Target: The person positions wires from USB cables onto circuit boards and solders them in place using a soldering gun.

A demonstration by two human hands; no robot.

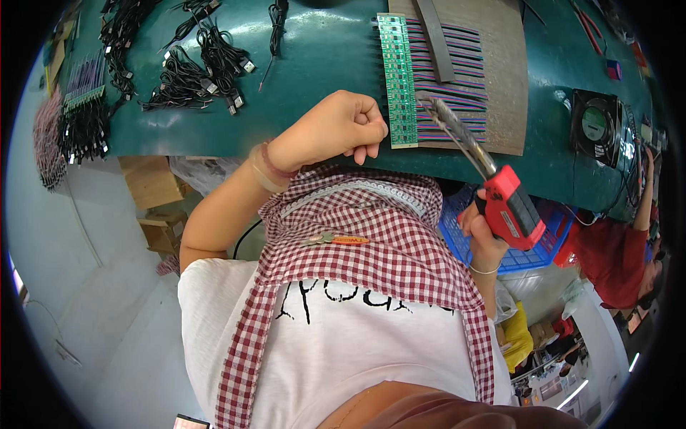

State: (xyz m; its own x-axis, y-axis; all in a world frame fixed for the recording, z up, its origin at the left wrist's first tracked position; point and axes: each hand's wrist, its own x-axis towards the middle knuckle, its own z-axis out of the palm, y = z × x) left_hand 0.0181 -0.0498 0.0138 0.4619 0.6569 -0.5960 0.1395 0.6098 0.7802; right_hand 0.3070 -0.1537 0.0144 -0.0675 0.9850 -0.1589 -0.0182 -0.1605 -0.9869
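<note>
My right hand (484, 232) grips a red and black soldering gun (511, 204) by its handle. The gun's metal barrel points up and left, its tip over the right edge of a long green circuit board panel (397, 86). Thin multicoloured wires (457, 71) run out from that edge in several rows. Close by the panel's left edge is my left hand (350, 129), its fingers curled closed; whatever may be in them is hidden. A flat grey bar (436, 43) lies across the wires, and a brown board (504, 86) lies beneath them.
Bundles of black USB cables (204, 71) lie on the green table (314, 68), left of the panel. More wired strips (84, 107) hang over its left edge. A black fan (597, 123) stands at right. Below the table is a blue crate (529, 257); a co-worker in red (607, 254) sits beyond.
</note>
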